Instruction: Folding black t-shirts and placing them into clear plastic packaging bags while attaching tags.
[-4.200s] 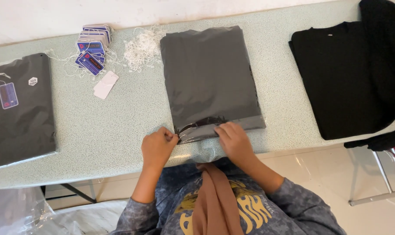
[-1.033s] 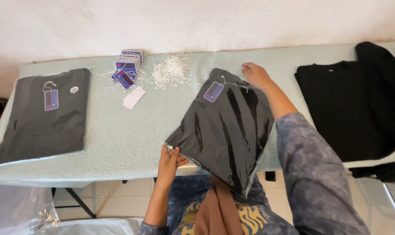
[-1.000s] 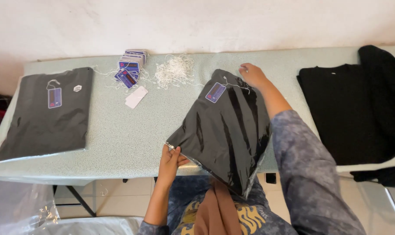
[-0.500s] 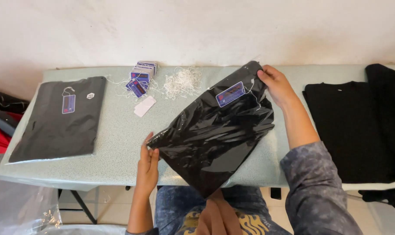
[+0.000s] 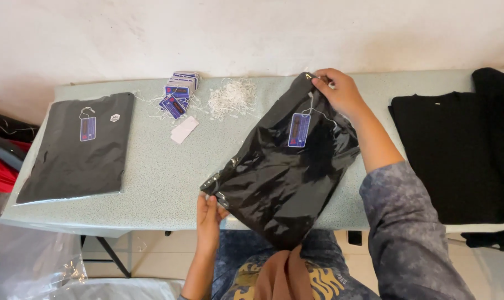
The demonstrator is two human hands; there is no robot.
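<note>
A long pale green speckled table (image 5: pixel 152 178) runs across the view against a light wall. At its nine o'clock end lies a flat bagged dark garment (image 5: pixel 77 150) with a blue tag. Toward eleven o'clock sits a stack of blue hang tags (image 5: pixel 177 95), one white tag (image 5: pixel 184 130) just below it, and a heap of white strings (image 5: pixel 231 98) beside it. At three o'clock lies a folded black garment (image 5: pixel 452 150).

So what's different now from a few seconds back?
The bagged black shirt was lifted off the table, flipped tag-side up and held slanted: left hand at the lower corner, right hand at the top. The bagged shirt on the left, tags and black clothes stayed put.
</note>
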